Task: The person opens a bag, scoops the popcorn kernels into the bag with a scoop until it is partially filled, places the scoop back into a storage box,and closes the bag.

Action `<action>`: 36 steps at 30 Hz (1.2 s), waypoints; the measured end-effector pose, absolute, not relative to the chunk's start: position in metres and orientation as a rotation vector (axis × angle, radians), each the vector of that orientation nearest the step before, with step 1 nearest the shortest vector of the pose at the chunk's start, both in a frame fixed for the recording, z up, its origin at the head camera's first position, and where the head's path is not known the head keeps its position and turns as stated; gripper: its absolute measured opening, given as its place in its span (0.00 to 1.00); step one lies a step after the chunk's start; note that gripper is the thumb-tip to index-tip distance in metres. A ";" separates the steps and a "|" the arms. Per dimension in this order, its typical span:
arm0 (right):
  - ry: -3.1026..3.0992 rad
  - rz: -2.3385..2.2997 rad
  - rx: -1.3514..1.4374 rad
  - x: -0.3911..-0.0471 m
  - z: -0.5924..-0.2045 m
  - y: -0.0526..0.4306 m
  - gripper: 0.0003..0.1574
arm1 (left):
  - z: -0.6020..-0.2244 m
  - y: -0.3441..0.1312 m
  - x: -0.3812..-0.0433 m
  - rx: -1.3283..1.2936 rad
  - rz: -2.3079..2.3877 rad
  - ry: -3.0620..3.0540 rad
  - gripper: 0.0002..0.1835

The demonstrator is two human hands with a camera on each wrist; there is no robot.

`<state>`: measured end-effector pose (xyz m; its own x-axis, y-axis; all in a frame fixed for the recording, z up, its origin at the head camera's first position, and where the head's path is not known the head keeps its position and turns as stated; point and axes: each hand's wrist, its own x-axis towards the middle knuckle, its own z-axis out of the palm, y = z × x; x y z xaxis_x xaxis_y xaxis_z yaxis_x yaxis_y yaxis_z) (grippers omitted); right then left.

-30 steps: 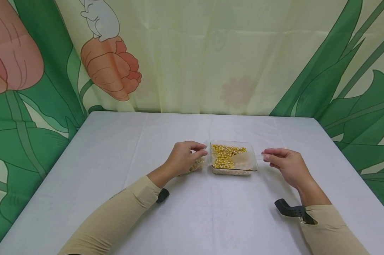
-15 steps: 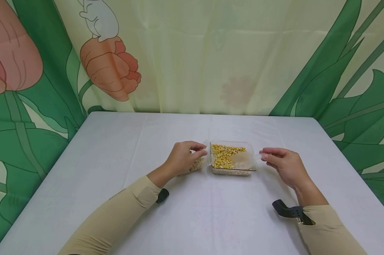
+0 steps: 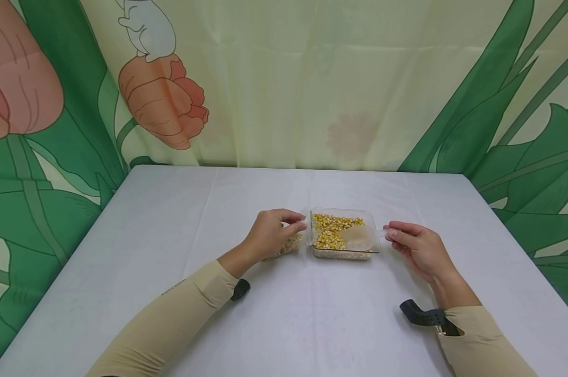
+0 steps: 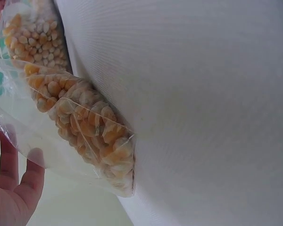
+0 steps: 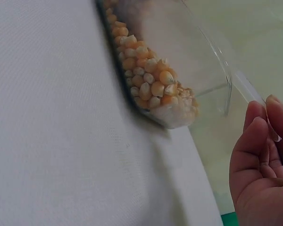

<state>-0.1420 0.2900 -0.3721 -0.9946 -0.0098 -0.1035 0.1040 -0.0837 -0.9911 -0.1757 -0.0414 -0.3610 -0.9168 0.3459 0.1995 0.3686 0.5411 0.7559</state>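
Observation:
A clear glass dish [image 3: 344,254] of yellow corn kernels [image 3: 330,230] stands mid-table. Among the kernels lies the blade of a translucent scoop [image 3: 360,239], tilted against the dish's right side. My right hand [image 3: 418,250] pinches the scoop's handle [image 5: 249,88] between thumb and fingers, just outside the right rim. On the dish's left, my left hand [image 3: 274,233] holds the upper edge of a clear plastic bag [image 4: 92,125], whose lower part is full of kernels. The bag rests on the table beside the dish, mostly hidden behind that hand in the head view.
A white cloth covers the table [image 3: 246,335]. Behind it hangs a printed curtain [image 3: 284,94] with flowers and leaves. A dark wrist camera [image 3: 422,314] sticks out under the right wrist, and another camera [image 3: 241,289] sits under the left.
My right hand has shifted slightly left, its wrist turning a little, and the scoop blade has slid a touch left in the kernels. The left hand and the bag stay put.

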 end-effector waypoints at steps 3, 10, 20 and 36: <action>2.030 -2.278 0.116 -0.142 -0.374 0.289 0.16 | -0.361 -0.041 -0.176 -0.634 -1.354 -2.731 0.11; 2.029 -2.294 0.083 -0.141 -0.375 0.283 0.17 | -0.361 -0.041 -0.176 -0.628 -1.364 -2.730 0.11; 2.231 -2.172 0.031 -0.140 -0.375 0.279 0.10 | -0.361 -0.041 -0.176 -0.629 -1.362 -2.723 0.11; 1.942 -2.310 0.126 -0.141 -0.379 0.282 0.13 | -0.360 -0.039 -0.175 -0.602 -1.364 -2.744 0.11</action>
<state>-0.1410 0.2821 -0.3795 -0.9892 -0.0386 -0.1412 0.1457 -0.1688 -0.9748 -0.1747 -0.0393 -0.3602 -0.9255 0.3307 0.1848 0.3469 0.5439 0.7641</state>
